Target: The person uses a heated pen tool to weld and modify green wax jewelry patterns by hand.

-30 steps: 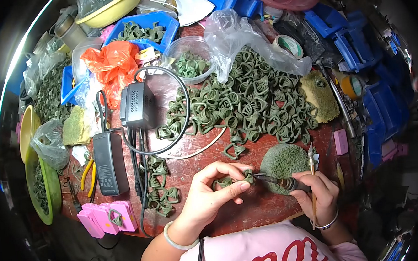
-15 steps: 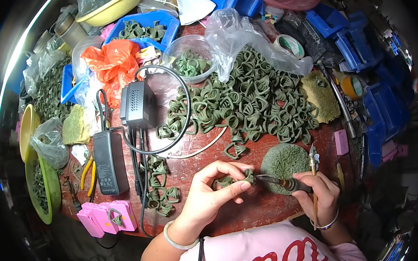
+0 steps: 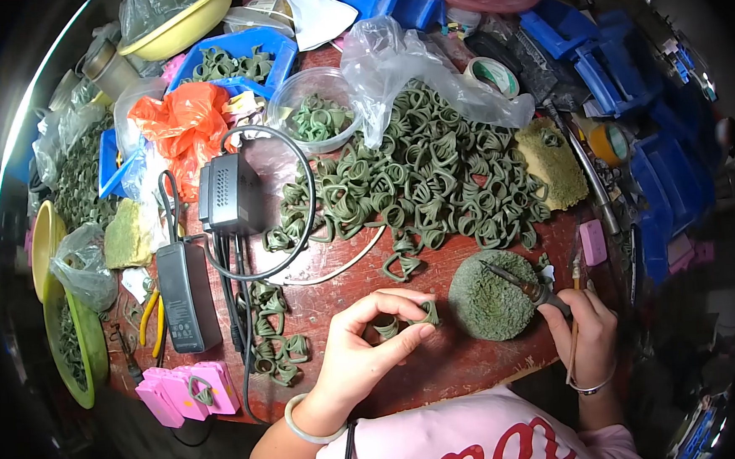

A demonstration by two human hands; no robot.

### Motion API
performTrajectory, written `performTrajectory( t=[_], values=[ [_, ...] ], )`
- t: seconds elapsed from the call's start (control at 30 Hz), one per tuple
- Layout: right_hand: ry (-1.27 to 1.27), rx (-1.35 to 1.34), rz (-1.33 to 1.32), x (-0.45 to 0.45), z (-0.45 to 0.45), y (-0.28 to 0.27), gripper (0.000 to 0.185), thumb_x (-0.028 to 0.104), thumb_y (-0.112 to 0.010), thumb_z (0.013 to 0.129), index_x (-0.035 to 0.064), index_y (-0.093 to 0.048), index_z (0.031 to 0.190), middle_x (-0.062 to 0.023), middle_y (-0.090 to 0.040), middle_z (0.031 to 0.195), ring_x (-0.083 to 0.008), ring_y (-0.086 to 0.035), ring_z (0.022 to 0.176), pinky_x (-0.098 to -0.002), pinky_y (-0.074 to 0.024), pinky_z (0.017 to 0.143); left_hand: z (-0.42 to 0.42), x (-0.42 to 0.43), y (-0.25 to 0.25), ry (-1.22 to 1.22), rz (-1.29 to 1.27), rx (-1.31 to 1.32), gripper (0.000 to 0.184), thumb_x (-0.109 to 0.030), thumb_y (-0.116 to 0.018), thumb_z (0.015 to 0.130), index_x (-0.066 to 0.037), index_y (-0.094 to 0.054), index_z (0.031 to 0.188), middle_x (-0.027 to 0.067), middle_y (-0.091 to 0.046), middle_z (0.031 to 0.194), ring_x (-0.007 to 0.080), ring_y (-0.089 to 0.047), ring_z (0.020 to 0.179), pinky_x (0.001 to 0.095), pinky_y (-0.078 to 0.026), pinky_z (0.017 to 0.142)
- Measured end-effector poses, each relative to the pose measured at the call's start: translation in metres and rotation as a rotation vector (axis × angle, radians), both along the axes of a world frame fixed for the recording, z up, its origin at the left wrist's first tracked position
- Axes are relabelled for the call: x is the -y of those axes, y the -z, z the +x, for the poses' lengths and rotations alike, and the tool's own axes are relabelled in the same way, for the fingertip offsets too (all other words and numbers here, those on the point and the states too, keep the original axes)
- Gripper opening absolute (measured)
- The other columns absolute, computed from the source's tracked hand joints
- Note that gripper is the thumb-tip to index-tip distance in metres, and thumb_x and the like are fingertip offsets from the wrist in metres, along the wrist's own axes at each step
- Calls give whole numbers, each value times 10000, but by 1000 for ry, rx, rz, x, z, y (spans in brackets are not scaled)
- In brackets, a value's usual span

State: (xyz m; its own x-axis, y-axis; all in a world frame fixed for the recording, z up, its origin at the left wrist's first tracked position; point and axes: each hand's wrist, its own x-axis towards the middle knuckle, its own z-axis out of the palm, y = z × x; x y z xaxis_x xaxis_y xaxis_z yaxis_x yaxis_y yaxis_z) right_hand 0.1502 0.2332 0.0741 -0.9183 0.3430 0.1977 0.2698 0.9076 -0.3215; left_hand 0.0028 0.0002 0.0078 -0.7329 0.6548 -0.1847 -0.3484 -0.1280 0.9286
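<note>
Pinched between the thumb and fingertips of my left hand (image 3: 362, 343) is a small dark green ring (image 3: 427, 313). A second green ring (image 3: 384, 327) shows by the palm, partly behind the fingers. My right hand (image 3: 591, 334) is closed around a wax pen (image 3: 548, 297) that looks like a soldering iron with a thin dark tip. A slim wooden-handled brush (image 3: 573, 335) is also tucked in the right fingers, pointing up. The pen's tip lies over a round, rough green pad (image 3: 483, 306), apart from the left hand's ring.
A large heap of green rings (image 3: 431, 167) covers the table's middle. On the left stand a black power adapter (image 3: 188, 295), a grey box (image 3: 229, 194) with looping cables, and pink blocks (image 3: 184, 392). Blue bins (image 3: 672, 181) line the right side.
My right hand has drawn the pen away from the ring, to the right, so its tip is now over the round pad. My left hand still holds the ring. The view has shifted slightly.
</note>
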Motion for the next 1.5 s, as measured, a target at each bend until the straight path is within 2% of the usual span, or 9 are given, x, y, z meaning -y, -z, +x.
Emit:
performTrajectory(
  t=[0.23, 0.3, 0.33, 0.5, 0.73, 0.93, 1.13, 1.4, 1.5],
  values=[
    [7, 22, 26, 0, -1, -1, 234, 131, -783, 803, 1, -613, 896, -153, -594, 742, -363, -606, 627, -423, -469, 535, 0, -2, -6, -19, 15, -5, 150, 18, -763, 788, -20, -663, 893, 132, -669, 1128, 49, -600, 759, 140, -450, 517],
    [5, 36, 39, 0, -2, -2, 233, 140, -777, 810, 0, -614, 901, -154, -592, 738, -369, -604, 625, -429, -467, 534, 0, -1, -5, -4, 13, -13, 153, 24, -767, 779, -16, -667, 888, 141, -673, 1119, 104, -628, 857, 199, -505, 651],
    [7, 35, 39, 1, -2, -2, 233, 140, -777, 810, 0, -614, 901, -154, -592, 738, -369, -604, 625, -429, -467, 534, 0, -2, -4, -3, 13, -14, 153, 24, -767, 779, -16, -667, 888, 141, -673, 1119, 104, -628, 857, 199, -505, 651],
    [8, 68, 78, 1, -3, -6, 237, 179, -767, 825, 10, -614, 889, -154, -587, 724, -372, -600, 611, -440, -461, 526, 1, -1, -3, 3, 41, 5, 164, 38, -770, 767, -13, -667, 886, 156, -679, 1111, 207, -628, 1043, 346, -463, 947],
    [12, 104, 125, 2, -7, -13, 246, 216, -762, 831, 21, -617, 865, -148, -588, 708, -372, -601, 607, -446, -465, 523, 1, -2, -4, -10, 31, -11, 162, 41, -766, 771, -12, -667, 888, 151, -678, 1117, 194, -629, 1027, 330, -475, 925],
    [13, 127, 100, 2, -9, -16, 196, 121, -757, 818, -9, -613, 853, -174, -598, 717, -379, -596, 601, -419, -462, 535, 1, -1, -4, -18, -3, 52, 160, 49, -757, 780, -15, -665, 894, 141, -675, 1135, 164, -621, 1007, 315, -477, 916],
    [-94, -68, -216, 6, -6, -5, 294, 260, -770, 841, 9, -627, 895, -134, -608, 708, -286, -629, 605, -360, -472, 536, 0, -2, -3, -21, 19, 99, 171, 48, -754, 784, -18, -655, 906, 144, -670, 1144, 160, -615, 1016, 322, -469, 934],
    [-173, -100, -248, 21, -8, 12, 368, 337, -701, 896, -21, -638, 952, -134, -680, 834, -244, -631, 668, -327, -511, 612, 0, -2, -1, -21, 61, 92, 166, 41, -750, 793, -20, -641, 903, 156, -667, 1154, 96, -620, 887, 170, -480, 652],
    [-173, -89, -221, 23, -8, 11, 375, 345, -700, 895, -21, -635, 947, -131, -680, 832, -242, -631, 661, -327, -510, 601, -1, -2, -5, -3, 46, 119, 162, 42, -747, 796, -21, -641, 902, 155, -668, 1154, 92, -619, 873, 180, -487, 669]
  ],
)
